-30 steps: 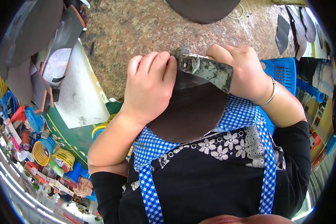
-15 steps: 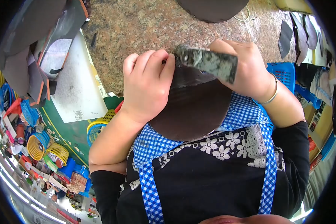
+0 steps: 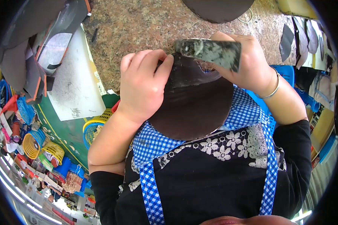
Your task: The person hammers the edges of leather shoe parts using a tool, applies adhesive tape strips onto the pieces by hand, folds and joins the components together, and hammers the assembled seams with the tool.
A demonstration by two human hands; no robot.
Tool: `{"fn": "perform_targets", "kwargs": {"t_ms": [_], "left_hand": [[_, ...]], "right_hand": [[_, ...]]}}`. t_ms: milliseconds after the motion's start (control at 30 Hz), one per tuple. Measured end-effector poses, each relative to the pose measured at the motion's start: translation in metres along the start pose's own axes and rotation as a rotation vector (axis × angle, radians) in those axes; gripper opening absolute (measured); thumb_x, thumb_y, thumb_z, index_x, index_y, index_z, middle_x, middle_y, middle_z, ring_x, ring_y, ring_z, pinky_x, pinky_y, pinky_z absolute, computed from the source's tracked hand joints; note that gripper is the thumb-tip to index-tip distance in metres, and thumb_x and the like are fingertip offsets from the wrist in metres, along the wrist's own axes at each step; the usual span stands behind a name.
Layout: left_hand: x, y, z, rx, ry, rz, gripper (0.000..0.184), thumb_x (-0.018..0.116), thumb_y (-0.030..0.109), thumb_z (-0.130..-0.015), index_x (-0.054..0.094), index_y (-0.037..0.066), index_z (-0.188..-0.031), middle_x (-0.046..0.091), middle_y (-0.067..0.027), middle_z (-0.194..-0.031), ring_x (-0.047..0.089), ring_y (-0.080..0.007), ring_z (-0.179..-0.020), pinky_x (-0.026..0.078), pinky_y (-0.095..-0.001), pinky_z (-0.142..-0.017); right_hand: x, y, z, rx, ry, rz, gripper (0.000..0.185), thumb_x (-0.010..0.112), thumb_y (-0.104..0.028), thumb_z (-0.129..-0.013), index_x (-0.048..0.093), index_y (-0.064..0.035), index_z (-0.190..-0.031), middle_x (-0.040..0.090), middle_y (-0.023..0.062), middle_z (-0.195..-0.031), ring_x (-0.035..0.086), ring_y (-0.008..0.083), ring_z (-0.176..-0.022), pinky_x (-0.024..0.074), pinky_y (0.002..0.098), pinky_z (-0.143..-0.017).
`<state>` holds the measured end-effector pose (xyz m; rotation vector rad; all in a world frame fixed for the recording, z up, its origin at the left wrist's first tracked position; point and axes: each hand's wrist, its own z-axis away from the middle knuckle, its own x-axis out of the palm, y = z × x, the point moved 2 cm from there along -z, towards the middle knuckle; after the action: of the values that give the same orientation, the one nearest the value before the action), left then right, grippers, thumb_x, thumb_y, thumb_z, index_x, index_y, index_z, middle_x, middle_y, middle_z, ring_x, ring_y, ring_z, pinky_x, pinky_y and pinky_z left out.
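Note:
A dark brown rounded sheet (image 3: 195,108) rests partly on the stone table edge and hangs over the checked apron. My left hand (image 3: 144,84) presses its curled fingers on the upper left edge of this sheet, thumb and forefinger pinched together there. In my right hand (image 3: 248,62) is a mottled grey-green tool (image 3: 214,52) with a blocky, hammer-like shape. Its rounded dark end lies close to my left fingertips, above the top of the sheet. The fingers around the tool are partly hidden behind it.
Another dark rounded sheet (image 3: 219,9) lies at the table's far edge beside a thin loop (image 3: 246,17). Dark pieces with orange edges (image 3: 35,71) and a white board (image 3: 77,86) are at the left. A blue basket (image 3: 285,75) stands at the right, a yellow basket (image 3: 97,122) at the left.
The tool and my right hand have moved up a little, and the tool's head has turned more level. My left hand has shifted slightly left. The view has shifted a little.

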<state>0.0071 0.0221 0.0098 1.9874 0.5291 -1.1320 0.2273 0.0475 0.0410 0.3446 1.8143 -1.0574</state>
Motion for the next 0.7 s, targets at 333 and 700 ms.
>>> {"fn": "perform_targets", "kwargs": {"t_ms": [333, 700], "left_hand": [[-0.001, -0.005, 0.006, -0.071, 0.004, 0.026, 0.024, 0.066, 0.01, -0.072, 0.069, 0.009, -0.097, 0.062, 0.0009, -0.091, 0.059, -0.0192, -0.085, 0.04, -0.0357, -0.08], [0.0, -0.011, 0.011, -0.167, -0.011, 0.138, 0.019, 0.061, 0.013, -0.079, 0.069, 0.01, -0.096, 0.061, -0.0002, -0.095, 0.059, -0.0189, -0.089, 0.038, -0.0372, -0.083]], "right_hand": [[-0.002, -0.008, -0.007, -0.042, -0.018, 0.021, 0.027, 0.074, -0.016, -0.071, 0.053, -0.0076, -0.087, 0.059, 0.0075, -0.067, 0.063, 0.0268, -0.061, 0.0497, 0.0383, -0.052], [0.0, -0.011, -0.011, -0.032, -0.072, 0.05, 0.027, 0.073, -0.017, -0.075, 0.052, -0.0068, -0.088, 0.058, 0.0086, -0.066, 0.062, 0.0287, -0.059, 0.0492, 0.0388, -0.052]]}}
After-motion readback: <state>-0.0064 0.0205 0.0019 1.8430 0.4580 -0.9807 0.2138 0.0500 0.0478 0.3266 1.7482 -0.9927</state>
